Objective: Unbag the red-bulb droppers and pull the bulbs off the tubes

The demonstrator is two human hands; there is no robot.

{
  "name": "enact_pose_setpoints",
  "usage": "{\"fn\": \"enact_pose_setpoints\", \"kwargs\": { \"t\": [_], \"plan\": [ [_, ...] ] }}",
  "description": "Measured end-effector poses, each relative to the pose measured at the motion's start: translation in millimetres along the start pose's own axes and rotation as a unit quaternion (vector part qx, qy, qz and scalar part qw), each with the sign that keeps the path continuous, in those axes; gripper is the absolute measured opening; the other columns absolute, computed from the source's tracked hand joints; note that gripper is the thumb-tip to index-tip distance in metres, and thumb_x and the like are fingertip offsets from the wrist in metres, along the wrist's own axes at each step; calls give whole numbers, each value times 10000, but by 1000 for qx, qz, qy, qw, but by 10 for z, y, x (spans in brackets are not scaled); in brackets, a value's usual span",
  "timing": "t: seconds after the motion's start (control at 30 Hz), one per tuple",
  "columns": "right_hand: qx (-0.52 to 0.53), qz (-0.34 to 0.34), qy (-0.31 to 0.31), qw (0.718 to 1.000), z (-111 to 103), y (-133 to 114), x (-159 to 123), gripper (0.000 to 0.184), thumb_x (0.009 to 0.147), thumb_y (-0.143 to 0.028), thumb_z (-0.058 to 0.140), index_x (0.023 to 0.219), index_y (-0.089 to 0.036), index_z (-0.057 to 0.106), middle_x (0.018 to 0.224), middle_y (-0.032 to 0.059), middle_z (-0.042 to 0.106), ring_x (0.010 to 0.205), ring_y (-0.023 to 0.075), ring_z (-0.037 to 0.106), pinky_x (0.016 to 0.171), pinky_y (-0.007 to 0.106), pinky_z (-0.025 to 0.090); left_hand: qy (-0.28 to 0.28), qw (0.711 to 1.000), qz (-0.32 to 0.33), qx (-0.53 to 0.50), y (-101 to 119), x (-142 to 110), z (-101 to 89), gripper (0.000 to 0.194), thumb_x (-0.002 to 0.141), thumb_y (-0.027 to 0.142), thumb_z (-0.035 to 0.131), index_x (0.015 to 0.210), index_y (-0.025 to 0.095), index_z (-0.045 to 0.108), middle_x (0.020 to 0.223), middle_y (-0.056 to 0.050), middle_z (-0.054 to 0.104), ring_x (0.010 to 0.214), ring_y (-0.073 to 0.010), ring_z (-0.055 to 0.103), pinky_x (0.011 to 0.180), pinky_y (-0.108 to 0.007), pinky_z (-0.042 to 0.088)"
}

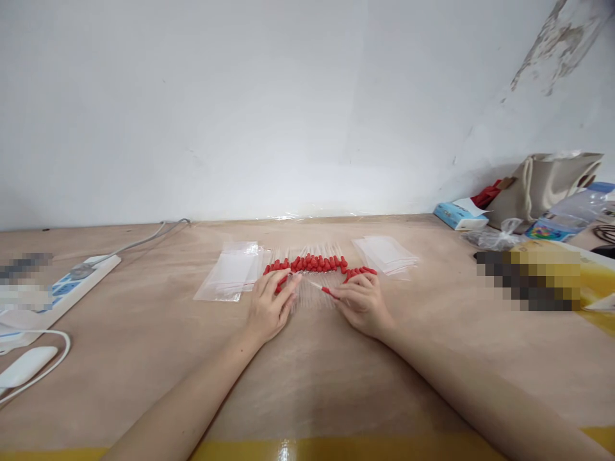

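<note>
A row of clear droppers with red rubber caps (314, 262) lies across the middle of the wooden table (144, 358). My left hand (270, 308) rests on the left end of the row, fingers curled over several droppers. My right hand (362, 301) pinches one red-capped dropper (323, 289) near the right end. A stack of clear zip bags (231, 272) lies to the left of the row, and another stack of clear bags (385, 254) lies to its right.
A white power strip (72, 288) with a cable and a white charger (26, 366) lie at the left. At the right stand a blue box (455, 216), a canvas bag (542, 182), plastic packets (490, 239) and a yellow sheet (596, 282). A white wall is behind.
</note>
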State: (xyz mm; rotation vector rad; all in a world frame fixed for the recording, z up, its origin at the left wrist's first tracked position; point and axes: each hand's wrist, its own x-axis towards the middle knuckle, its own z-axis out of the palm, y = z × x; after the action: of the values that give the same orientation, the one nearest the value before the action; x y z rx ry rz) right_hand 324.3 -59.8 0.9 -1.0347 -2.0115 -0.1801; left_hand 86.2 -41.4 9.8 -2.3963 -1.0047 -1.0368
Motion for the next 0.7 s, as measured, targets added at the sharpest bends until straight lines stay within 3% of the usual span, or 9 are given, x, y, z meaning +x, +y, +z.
{"fn": "enact_pose_setpoints", "kwargs": {
  "t": [0.13,0.33,0.47,0.7],
  "plan": [
    [6,-49,3,999,38,-25,-107,155,797,-233,534,874,-293,655,860,-23,689,793,136,541,804,344,318,-13,998,53,11,29,-5,26,325,818,191,499,1130,270,543,1015,-35,621,992,-199,508,943,-426,304],
    [15,-40,-9,999,78,-20,-53,151,809,-237,515,879,-259,647,884,-3,680,806,143,527,791,340,311,-17,998,66,10,41,4,62,158,822,209,513,941,236,613,765,5,647,776,-153,527,896,-405,314],
    [-21,-30,3,999,101,-46,-24,173,777,-344,571,890,-236,645,805,9,658,776,146,505,784,336,288,-33,997,72,3,60,7,84,139,820,214,518,920,233,612,744,11,635,762,-150,508,891,-403,311],
    [-73,-54,-9,996,103,-58,-39,165,816,-329,523,772,-245,658,604,-12,565,690,124,459,789,338,243,-64,995,71,4,77,-3,76,140,820,214,498,877,241,623,712,-3,610,755,-162,488,874,-412,310]
  ]
}}
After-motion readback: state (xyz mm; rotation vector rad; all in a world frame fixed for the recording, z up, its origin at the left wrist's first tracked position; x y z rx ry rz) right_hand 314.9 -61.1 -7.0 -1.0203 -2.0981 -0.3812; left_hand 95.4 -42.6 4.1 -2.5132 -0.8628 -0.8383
